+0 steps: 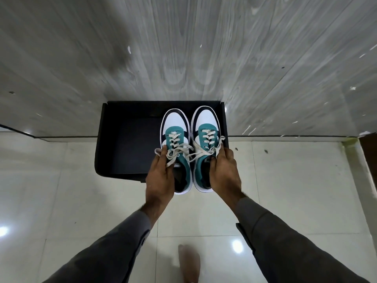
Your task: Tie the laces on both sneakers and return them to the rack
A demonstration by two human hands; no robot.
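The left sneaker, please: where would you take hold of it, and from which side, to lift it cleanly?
Grip the left sneaker at its collar, beside the tongue, coming from the heel end nearest the person. The opening faces up and the heel overhangs the black rack, so fingers can hook inside. The left hand already holds it there. Gather the loose laces so they do not snag.

Dim, floor glare, blurred warped edges

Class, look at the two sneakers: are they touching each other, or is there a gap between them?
Apart. The head view shows a narrow dark strip running between the left sneaker and the right sneaker along their sides; only their loose laces cross it.
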